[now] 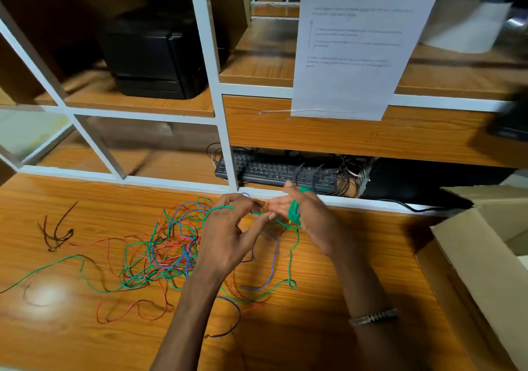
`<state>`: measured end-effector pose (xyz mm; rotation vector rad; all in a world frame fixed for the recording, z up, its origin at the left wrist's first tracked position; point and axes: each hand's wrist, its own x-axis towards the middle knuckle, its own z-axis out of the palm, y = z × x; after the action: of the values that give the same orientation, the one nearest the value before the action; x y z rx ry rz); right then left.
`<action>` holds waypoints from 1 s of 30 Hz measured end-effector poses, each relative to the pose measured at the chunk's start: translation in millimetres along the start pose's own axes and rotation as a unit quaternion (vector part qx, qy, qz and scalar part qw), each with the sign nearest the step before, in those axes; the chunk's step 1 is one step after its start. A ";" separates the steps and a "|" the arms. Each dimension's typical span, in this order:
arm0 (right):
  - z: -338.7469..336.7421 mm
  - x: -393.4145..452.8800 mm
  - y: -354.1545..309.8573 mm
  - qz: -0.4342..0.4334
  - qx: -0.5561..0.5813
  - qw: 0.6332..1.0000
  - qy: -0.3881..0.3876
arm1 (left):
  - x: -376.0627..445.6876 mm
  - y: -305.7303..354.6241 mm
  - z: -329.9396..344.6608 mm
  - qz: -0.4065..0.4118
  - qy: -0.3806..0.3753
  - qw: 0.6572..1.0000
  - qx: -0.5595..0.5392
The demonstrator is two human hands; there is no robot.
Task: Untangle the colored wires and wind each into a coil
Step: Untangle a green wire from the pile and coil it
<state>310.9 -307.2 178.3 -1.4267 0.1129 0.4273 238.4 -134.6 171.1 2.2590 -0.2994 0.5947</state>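
Observation:
A tangle of green, red and blue wires lies on the wooden table, left of my hands. Several turns of green wire are wound around the fingers of my right hand, which is raised above the table. My left hand pinches the green strand that runs from that coil back toward the tangle. A loose green end trails off to the left edge. A dark brown wire lies apart at the far left.
An open cardboard box stands at the right edge of the table. A white shelf frame rises behind the wires, with a black keyboard and cables under it. A printed sheet hangs above.

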 end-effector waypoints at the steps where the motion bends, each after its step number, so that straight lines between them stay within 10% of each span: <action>1: 2.6 -2.1 1.1 0.037 -0.069 0.997 -0.026 | 0.3 -3.6 -1.8 -0.018 -0.001 1.000 0.003; 8: 5.0 -30.8 -14.0 0.119 -0.238 0.901 -0.344 | -4.2 -15.0 -18.1 -0.157 -0.025 0.985 -0.072; 15: -24.8 -25.6 -2.5 -0.003 0.179 0.813 -0.554 | -10.4 -25.7 -20.3 -0.186 -0.008 0.950 -0.249; 25: -12.0 -15.5 -20.9 -0.096 0.553 0.801 -0.207 | -7.8 -15.8 -0.3 -0.073 -0.014 0.992 -0.100; 30: 9.0 -6.9 -14.2 -0.137 0.307 0.939 -0.078 | -3.8 10.3 3.1 0.002 -0.066 0.997 -0.039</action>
<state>308.0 -301.2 195.1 -0.7721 -0.0790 0.2412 232.1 -143.8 173.7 2.2259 -0.3854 0.4290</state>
